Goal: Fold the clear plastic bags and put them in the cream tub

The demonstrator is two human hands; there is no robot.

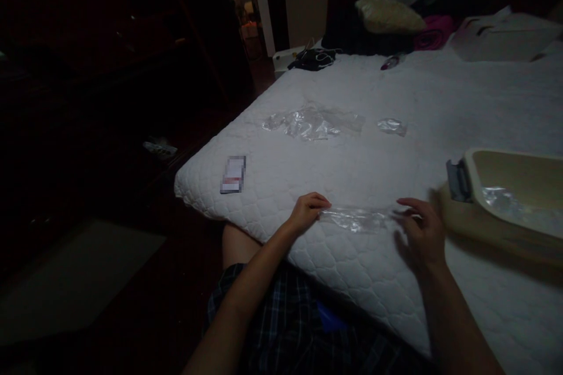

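Plastic (354, 220) stretches from left grip (310, 211), pinching its end, toward right grip (423, 233), hold unclear.

The bare left forearm (250, 296) is slanting up and rightward from the bottom edge of the view; the bare right forearm (460, 313) is slanting up and leftward from the lower right. The left hand (305, 212) is pinching, its bent fingers meeting near the tips and pointing right. Well apart from it, the right hand (426, 234) is facing it, index finger pointing left, thumb curving below and leaving a gap between them.
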